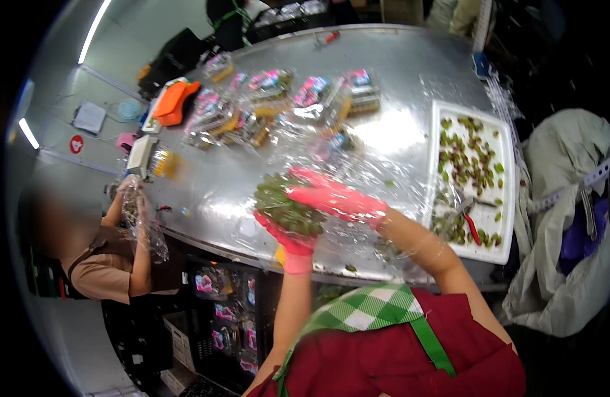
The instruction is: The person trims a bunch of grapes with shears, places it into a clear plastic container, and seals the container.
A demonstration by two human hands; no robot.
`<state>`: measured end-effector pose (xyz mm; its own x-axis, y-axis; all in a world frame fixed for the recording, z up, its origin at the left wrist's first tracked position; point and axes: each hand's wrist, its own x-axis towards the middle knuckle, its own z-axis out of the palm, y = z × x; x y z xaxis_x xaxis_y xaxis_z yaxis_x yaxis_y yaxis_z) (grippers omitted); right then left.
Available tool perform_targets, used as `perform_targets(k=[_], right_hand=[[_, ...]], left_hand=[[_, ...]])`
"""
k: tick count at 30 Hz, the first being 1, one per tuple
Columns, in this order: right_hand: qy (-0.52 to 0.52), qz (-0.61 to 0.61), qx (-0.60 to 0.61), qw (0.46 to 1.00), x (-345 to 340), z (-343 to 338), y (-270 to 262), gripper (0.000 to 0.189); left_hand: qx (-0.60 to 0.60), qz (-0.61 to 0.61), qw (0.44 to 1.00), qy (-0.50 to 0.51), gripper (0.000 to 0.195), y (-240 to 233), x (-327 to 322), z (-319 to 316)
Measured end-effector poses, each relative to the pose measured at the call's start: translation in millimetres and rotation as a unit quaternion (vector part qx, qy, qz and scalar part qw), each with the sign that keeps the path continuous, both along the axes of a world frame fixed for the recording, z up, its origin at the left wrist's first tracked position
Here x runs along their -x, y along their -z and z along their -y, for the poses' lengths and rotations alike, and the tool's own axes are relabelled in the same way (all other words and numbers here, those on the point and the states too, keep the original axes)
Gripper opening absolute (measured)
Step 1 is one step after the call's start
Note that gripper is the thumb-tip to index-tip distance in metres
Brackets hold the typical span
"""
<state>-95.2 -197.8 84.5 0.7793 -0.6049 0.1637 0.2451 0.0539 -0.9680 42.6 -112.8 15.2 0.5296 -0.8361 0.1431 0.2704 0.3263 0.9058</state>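
Note:
A bunch of green grapes lies over the palm of my left hand, which wears a pink glove and cups it from below. My right hand, gloved in pink too, presses its outstretched fingers against the bunch's upper right side. Both hands hold the grapes just above the near part of the metal table. Crumpled clear plastic bags spread beneath and behind my right hand. Part of the left fingers is hidden under the fruit.
Several clear packed boxes stand across the table's back. At right, a white tray contains loose grapes and red-handled snips. A co-worker handles a bagged bunch at left. Below the edge sits a dark crate of packs.

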Motion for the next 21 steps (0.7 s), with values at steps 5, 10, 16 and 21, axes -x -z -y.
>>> perform_targets(k=[5, 10, 16, 21], right_hand=[[0.130, -0.156, 0.312, 0.928, 15.3, -33.4, -29.5, 0.050], [0.085, -0.203, -0.062, 0.973, 112.1, -70.9, -85.2, 0.033], [0.328, -0.277, -0.102, 0.897, 152.3, -101.3, 73.9, 0.028], [0.122, -0.527, 0.430, 0.722, 133.7, -114.1, 110.0, 0.038]], left_hand=[[0.047, 0.083, 0.995, 0.019, 0.070, 27.2, -32.3, -24.8], [0.238, -0.287, 0.890, 0.262, 0.055, 5.4, -67.0, -12.4], [0.259, -0.316, 0.878, 0.250, 0.061, -24.3, -100.0, -30.1], [0.224, -0.362, 0.881, 0.206, 0.066, -12.6, -102.6, -28.8]])
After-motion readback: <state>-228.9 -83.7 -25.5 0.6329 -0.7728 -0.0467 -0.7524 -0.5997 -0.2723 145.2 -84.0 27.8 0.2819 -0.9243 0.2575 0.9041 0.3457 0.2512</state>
